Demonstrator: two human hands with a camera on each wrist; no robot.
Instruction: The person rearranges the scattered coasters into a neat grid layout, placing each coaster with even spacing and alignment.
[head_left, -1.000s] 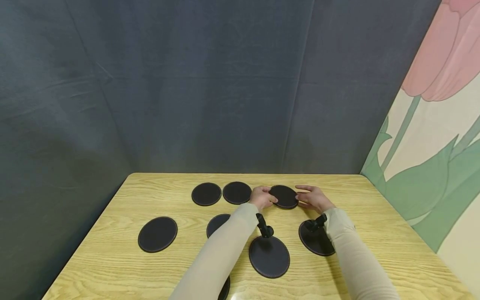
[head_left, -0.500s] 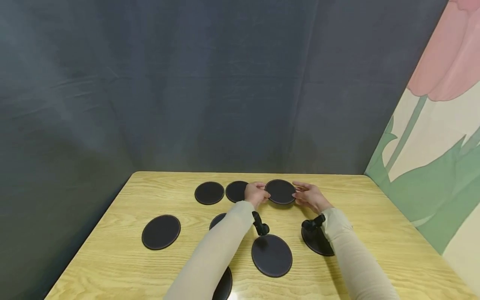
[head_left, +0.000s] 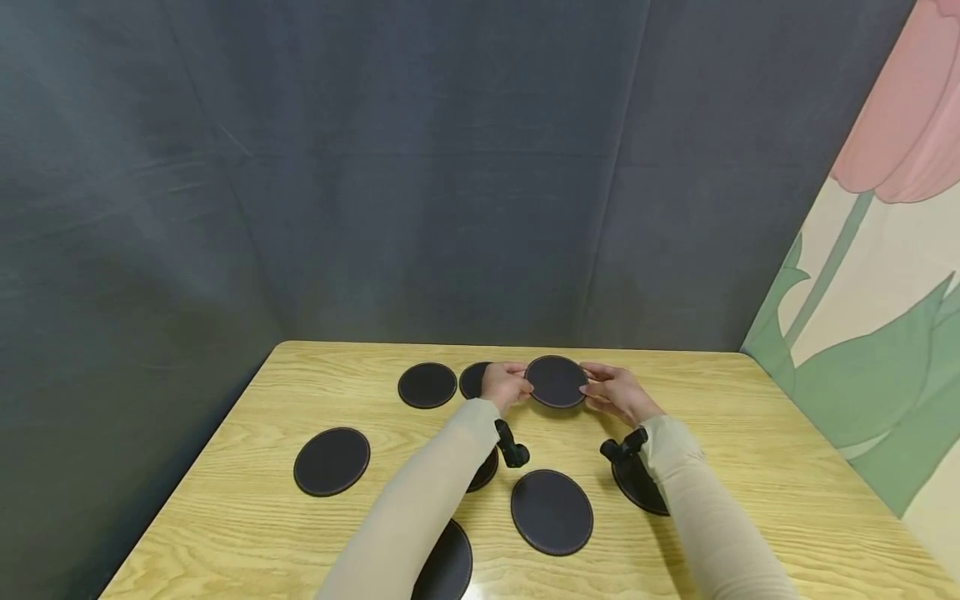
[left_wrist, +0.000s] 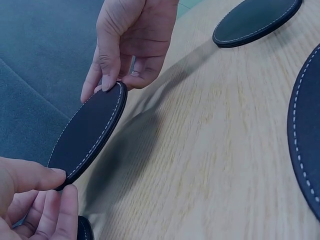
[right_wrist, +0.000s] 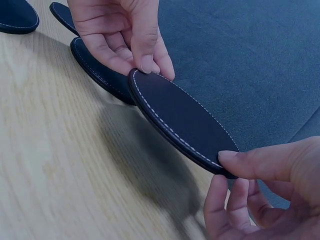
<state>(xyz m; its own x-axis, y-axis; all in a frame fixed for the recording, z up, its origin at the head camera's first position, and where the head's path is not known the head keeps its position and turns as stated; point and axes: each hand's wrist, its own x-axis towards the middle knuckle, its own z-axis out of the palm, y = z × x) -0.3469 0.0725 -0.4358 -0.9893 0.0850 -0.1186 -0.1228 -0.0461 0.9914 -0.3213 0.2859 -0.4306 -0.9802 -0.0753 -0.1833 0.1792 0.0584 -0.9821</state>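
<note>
A round black coaster (head_left: 557, 382) with pale edge stitching is held above the table between both hands. My left hand (head_left: 506, 386) pinches its left edge, thumb on top and fingers beneath. The opposite edge is pinched by my right hand (head_left: 618, 393) in the same way. Both wrist views show a shadow under the coaster (right_wrist: 180, 117), so it is off the wood. Just left of my left hand lies another coaster (head_left: 472, 380), partly hidden by that hand. A further coaster (head_left: 637, 487) lies partly behind my right forearm.
More black coasters lie flat on the wooden table (head_left: 600, 558): a far-left coaster (head_left: 427, 385), a left coaster (head_left: 332, 462), a front coaster (head_left: 552, 512), and two partly covered by my left sleeve (head_left: 420, 508). A dark curtain (head_left: 450, 183) hangs behind; a tulip-patterned cloth (head_left: 862, 375) is at the right.
The coaster has been raised off the table and shifted slightly left and away by both hands, now above the surface. The head view has turned slightly, so the whole scene drifts right.
</note>
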